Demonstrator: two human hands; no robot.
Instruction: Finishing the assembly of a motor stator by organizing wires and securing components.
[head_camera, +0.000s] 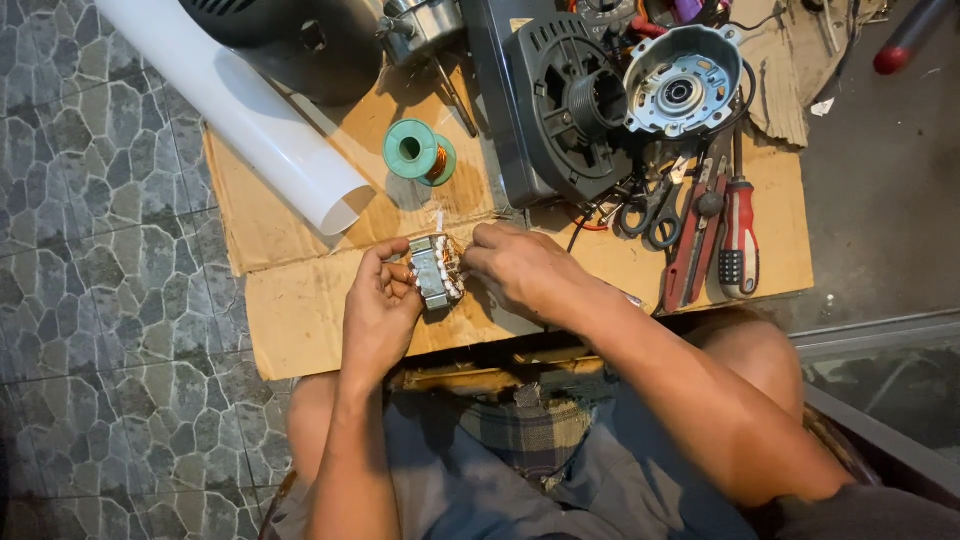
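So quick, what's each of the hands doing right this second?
Left hand: closed around the motor stator, holding it over the cardboard.
Right hand: fingers curled, touching the stator's copper windings; whether it grips anything cannot be told.

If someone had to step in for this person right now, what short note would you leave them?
Left hand holds the small motor stator with copper windings over the cardboard sheet. Right hand has its fingertips on the stator's wires. Green wire spool lies just beyond; scissors and a red-handled screwdriver lie to the right, below the open motor housing. Stator is out of the housing; how far the winding work has got cannot be told.
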